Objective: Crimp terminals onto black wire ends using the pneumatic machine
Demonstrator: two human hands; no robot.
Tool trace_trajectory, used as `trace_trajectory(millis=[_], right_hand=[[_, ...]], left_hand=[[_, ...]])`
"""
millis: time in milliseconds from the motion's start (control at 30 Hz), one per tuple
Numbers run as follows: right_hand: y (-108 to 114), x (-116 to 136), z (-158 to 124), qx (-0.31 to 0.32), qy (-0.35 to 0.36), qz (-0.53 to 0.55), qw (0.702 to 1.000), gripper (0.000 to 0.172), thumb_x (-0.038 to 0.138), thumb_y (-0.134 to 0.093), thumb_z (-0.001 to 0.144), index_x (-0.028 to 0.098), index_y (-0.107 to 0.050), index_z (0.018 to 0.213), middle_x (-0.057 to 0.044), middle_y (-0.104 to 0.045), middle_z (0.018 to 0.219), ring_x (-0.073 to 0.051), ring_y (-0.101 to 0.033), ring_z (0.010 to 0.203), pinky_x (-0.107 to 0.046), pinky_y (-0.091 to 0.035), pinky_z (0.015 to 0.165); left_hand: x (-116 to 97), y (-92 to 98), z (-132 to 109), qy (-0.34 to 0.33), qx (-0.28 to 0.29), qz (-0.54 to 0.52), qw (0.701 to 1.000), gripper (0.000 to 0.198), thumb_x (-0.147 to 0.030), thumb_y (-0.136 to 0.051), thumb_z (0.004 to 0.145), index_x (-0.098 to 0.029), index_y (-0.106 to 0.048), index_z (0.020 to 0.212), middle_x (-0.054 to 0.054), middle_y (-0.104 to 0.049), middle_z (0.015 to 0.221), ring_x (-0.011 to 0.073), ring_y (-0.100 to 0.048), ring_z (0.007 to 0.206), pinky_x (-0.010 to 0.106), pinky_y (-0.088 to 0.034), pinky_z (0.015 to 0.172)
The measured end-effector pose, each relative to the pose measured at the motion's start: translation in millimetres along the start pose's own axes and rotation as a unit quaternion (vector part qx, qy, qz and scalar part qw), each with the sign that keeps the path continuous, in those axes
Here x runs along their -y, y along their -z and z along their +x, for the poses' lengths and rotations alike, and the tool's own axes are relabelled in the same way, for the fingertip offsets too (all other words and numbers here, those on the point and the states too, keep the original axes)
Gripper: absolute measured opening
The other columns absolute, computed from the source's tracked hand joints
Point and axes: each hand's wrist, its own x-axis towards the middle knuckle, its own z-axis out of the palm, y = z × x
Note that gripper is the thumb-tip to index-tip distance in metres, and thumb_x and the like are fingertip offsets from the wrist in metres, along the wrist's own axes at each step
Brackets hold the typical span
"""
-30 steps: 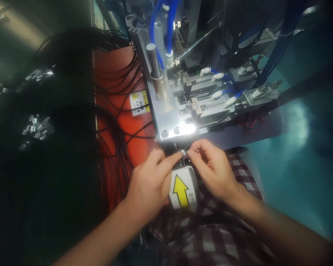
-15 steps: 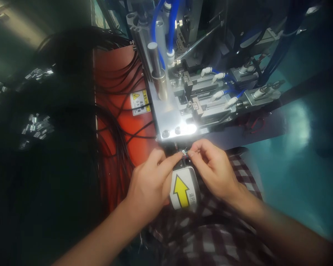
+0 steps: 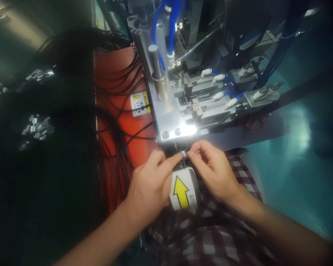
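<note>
A small shiny metal part (image 3: pixel 184 153), looking like a connector with fine wire ends, sits between my fingertips just below the machine's front edge. My left hand (image 3: pixel 151 181) comes from the left, its fingers closed and a fingertip against the part's left side; its lower fingers are hidden. On the other side, my right hand (image 3: pixel 215 168) pinches at the part with thumb and index finger. Right beneath the part lies a white plate with a yellow arrow (image 3: pixel 181 190). Exactly what each fingertip grips is too small to make out.
Ahead stands a metal machine block (image 3: pixel 169 114) with blue air hoses (image 3: pixel 172 29) and white fittings. Black cables (image 3: pixel 113 136) lie over an orange-red surface (image 3: pixel 138 144) at left. Piles of small metal pieces (image 3: pixel 37 127) rest on the dark surface further left.
Both hands stay almost in place around the small part. The view has shifted very slightly.
</note>
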Motion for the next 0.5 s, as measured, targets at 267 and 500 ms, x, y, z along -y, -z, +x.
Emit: trace_trajectory(millis=[267, 500], right_hand=[[2.1, 1.4, 6.4, 0.057, -0.129, 0.152, 0.978, 0.017, 0.031, -0.055, 0.085, 0.018, -0.054, 0.074, 0.007, -0.046, 0.053, -0.010, -0.042, 0.046, -0.023, -0.033, 0.046], [3.8, -0.6, 2.4, 0.053, -0.159, 0.236, 0.957, 0.025, 0.040, -0.060, 0.082, 0.016, -0.056, 0.075, 0.007, -0.045, 0.053, -0.008, -0.040, 0.044, -0.021, -0.033, 0.042]], left_hand=[[0.4, -0.8, 0.8, -0.005, -0.006, 0.002, 1.000, 0.035, -0.008, -0.046, 0.087, -0.017, -0.065, 0.116, -0.001, -0.044, 0.076, 0.0085, -0.047, 0.059, 0.019, -0.043, 0.052], [1.1, -0.8, -0.4, -0.002, -0.001, 0.001, 1.000, 0.034, -0.010, -0.046, 0.088, -0.017, -0.065, 0.116, -0.001, -0.045, 0.077, 0.0086, -0.048, 0.059, 0.019, -0.044, 0.052]])
